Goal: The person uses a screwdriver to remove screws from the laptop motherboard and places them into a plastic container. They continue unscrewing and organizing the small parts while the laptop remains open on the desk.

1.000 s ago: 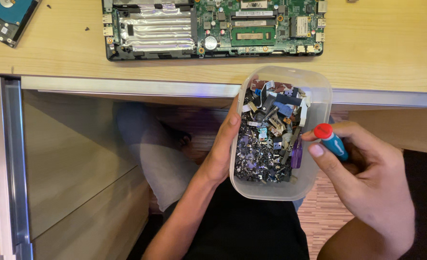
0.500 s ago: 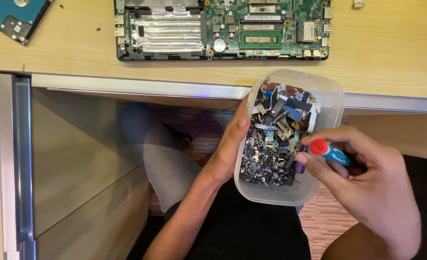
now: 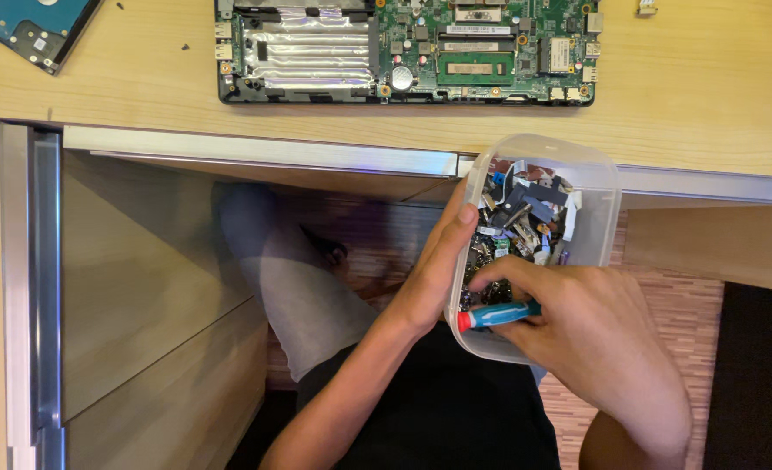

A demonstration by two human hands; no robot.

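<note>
Below the edge of the wooden surface, over the person's lap, a clear plastic tub full of small electronic scraps, connectors and bits of ribbon cable is held level by the left hand, whose fingers curl around its near wall with the thumb resting on the rim. The right hand reaches into the tub from the other side, closed around a small blue screwdriver with a red cap while its fingertips dig among the parts. To do this picking well, it seems wise to keep the tub steady and flat so nothing spills, and to pinch out one piece at a time. An opened laptop board and a hard drive lie on the surface above.
</note>
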